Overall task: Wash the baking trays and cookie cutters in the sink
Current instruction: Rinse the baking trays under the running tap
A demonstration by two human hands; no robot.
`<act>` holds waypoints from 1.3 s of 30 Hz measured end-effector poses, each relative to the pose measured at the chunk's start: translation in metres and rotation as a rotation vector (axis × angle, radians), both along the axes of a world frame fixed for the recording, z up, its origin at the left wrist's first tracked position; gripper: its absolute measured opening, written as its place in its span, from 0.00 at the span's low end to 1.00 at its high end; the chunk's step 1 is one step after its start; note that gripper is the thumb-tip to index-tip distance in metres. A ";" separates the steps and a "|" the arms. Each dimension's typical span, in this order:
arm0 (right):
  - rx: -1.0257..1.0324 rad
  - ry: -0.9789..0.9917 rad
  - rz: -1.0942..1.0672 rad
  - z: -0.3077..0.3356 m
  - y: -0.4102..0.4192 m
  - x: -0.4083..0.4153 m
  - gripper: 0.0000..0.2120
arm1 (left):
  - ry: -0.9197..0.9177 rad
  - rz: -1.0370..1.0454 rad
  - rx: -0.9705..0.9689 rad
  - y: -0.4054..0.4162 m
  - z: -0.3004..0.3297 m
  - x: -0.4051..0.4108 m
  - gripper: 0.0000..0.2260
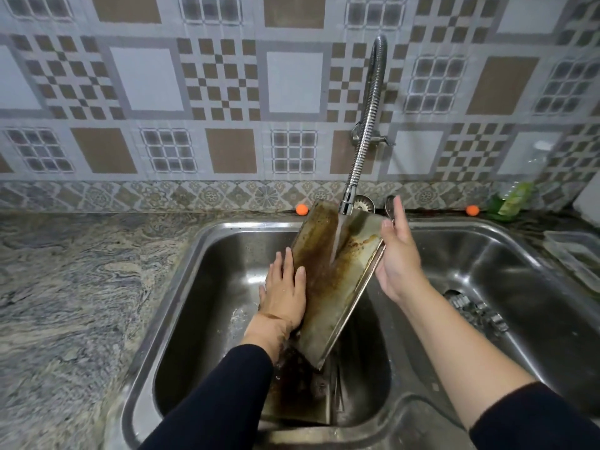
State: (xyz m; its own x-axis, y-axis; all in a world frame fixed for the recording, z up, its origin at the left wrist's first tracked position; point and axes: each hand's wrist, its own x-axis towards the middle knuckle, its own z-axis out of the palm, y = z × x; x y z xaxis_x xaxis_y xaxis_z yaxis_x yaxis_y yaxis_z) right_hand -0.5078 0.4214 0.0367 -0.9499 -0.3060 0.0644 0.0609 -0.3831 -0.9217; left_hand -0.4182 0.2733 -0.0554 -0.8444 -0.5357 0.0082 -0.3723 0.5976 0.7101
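Note:
A dirty metal baking tray (334,280), streaked brown, stands tilted over the left sink basin (207,287) under water running from the flexible tap (363,138). My left hand (285,290) lies flat with straight fingers on the tray's left side. My right hand (397,251) holds the tray's upper right edge, thumb on the front and fingers behind. Another stained tray (298,394) lies in the basin beneath it. Several metal cookie cutters (477,311) sit in the right basin (519,287).
A marbled stone counter (71,303) runs to the left of the sink. A clear plastic container (574,254) sits on the right rim, and a green bottle (516,199) stands by the tiled wall. Small metal strainers (363,203) rest behind the tap.

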 end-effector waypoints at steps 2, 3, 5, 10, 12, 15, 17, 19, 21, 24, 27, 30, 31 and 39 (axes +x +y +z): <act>-0.020 -0.010 -0.033 0.006 0.001 -0.006 0.24 | -0.001 -0.022 -0.042 0.004 -0.003 0.009 0.25; -0.019 -0.012 -0.061 0.007 0.002 -0.010 0.24 | -0.006 -0.052 -0.054 0.007 -0.003 0.012 0.26; 0.002 -0.014 -0.111 0.006 0.002 -0.016 0.24 | -0.014 -0.145 -0.077 0.015 0.001 0.018 0.26; 0.007 -0.037 -0.248 0.015 0.001 -0.019 0.23 | 0.082 -0.390 -0.273 0.039 0.024 0.026 0.34; 0.011 -0.027 -0.283 0.023 0.004 -0.019 0.24 | 0.109 -0.430 -0.441 0.046 0.035 0.023 0.33; -0.016 -0.030 -0.270 0.038 0.013 -0.017 0.26 | 0.195 -0.455 -0.626 0.054 0.054 0.016 0.38; -0.040 -0.008 -0.243 0.052 0.021 -0.014 0.27 | 0.277 -0.445 -0.649 0.062 0.066 0.011 0.42; -0.028 0.047 -0.206 0.066 0.032 -0.011 0.27 | 0.378 -0.409 -0.574 0.071 0.079 0.005 0.44; 0.184 0.105 -0.211 0.065 0.048 -0.014 0.24 | 0.463 -0.381 -0.468 0.083 0.092 -0.001 0.43; 0.555 0.129 -0.314 0.041 0.081 -0.023 0.23 | 0.610 -0.406 -0.233 0.108 0.106 -0.010 0.36; 0.629 0.079 -0.375 0.019 0.119 -0.030 0.27 | 0.654 -0.445 -0.083 0.139 0.105 -0.015 0.30; 0.671 0.062 -0.384 -0.001 0.151 -0.039 0.31 | 0.618 -0.502 -0.013 0.165 0.089 -0.020 0.27; 0.688 0.067 -0.384 -0.009 0.161 -0.043 0.32 | 0.557 -0.511 -0.032 0.171 0.084 -0.020 0.26; 1.156 -0.035 -0.213 -0.104 0.242 -0.084 0.37 | -0.510 -0.371 -0.483 0.177 0.014 -0.039 0.35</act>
